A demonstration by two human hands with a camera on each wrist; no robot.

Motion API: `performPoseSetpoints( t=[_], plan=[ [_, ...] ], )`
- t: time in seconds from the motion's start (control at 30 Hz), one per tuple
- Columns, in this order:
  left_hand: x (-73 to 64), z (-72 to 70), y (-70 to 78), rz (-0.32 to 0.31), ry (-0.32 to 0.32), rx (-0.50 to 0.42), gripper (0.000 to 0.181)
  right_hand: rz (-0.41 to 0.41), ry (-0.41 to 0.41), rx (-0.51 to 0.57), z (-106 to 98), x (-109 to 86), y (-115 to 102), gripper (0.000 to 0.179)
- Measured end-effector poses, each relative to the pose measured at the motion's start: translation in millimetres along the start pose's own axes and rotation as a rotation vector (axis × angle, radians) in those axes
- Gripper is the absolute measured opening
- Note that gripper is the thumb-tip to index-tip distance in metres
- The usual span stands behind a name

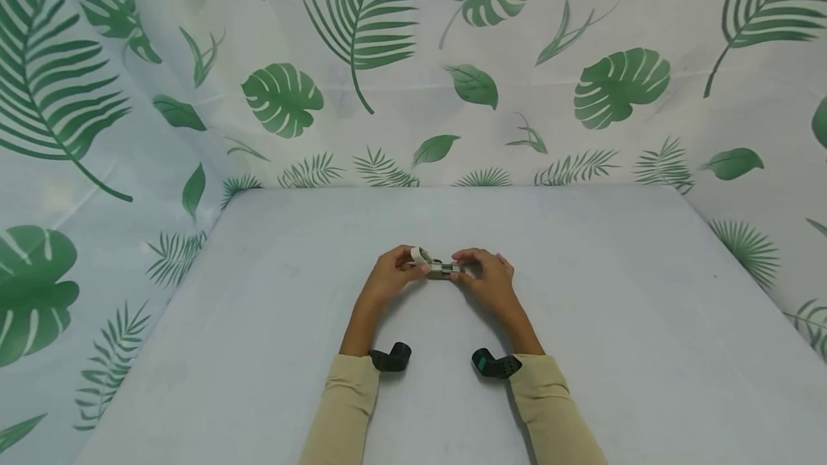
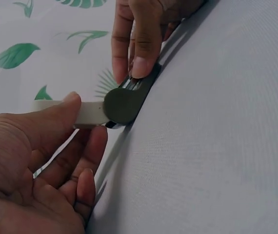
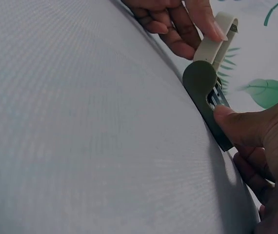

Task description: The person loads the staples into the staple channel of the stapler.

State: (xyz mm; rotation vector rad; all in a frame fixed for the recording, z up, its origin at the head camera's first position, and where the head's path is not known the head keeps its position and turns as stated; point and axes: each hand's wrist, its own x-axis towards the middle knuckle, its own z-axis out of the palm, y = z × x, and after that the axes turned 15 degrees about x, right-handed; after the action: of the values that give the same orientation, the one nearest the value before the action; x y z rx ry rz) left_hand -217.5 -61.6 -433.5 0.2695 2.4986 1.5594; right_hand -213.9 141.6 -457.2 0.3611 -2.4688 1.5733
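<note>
A small stapler (image 1: 439, 275) with its cover swung up is on the white table between the two hands. Its cover (image 2: 91, 113) is cream white and its base (image 3: 201, 80) dark green, with a metal channel (image 3: 218, 96) showing inside. My left hand (image 1: 390, 273) pinches the raised cover between thumb and fingers. At the other end, my right hand (image 1: 489, 277) grips the stapler, its thumb (image 3: 234, 122) on the metal channel near the base's end. Whether staples lie in the channel is hard to tell, as the right fingers partly cover it.
The white tabletop (image 1: 614, 293) extends around both hands. Leaf-printed cloth (image 1: 400, 92) hangs behind the table and along its sides. Dark wrist devices (image 1: 390, 358) sit at both cuffs, and beige sleeves (image 1: 345, 400) cover the forearms.
</note>
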Motion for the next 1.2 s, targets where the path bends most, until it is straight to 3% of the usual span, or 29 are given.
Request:
performPoseSetpoints(
  t=[0.07, 0.2, 0.67, 0.9, 1.03, 1.2],
  plan=[
    [3.5, 3.3, -6.6, 0.011, 0.032, 0.035, 0.034, 0.004, 0.001, -0.005, 1, 0.0, 1, 0.024],
    [3.7, 7.1, -6.1, 0.057, 0.093, 0.158, 0.029, 0.013, 0.003, -0.026, 2, -0.2, 3, 0.02],
    [7.6, 22.8, 16.6, 0.136, 0.25, 0.54, 0.023, 0.028, 0.029, -0.087, 0, 1.3, -3, 0.019],
    [8.4, 29.8, 27.4, 0.108, 0.286, 0.763, 0.021, 0.037, 0.033, -0.118, 1, 3.1, -4, 0.019],
    [7.8, 34.1, 31.8, 0.133, 0.311, 0.88, 0.024, 0.029, 0.039, -0.126, 0, 3.0, -6, 0.019],
    [6.9, 37.9, 34.4, 0.166, 0.337, 0.939, 0.029, 0.016, 0.039, -0.124, -1, 1.9, -9, 0.019]
  ],
)
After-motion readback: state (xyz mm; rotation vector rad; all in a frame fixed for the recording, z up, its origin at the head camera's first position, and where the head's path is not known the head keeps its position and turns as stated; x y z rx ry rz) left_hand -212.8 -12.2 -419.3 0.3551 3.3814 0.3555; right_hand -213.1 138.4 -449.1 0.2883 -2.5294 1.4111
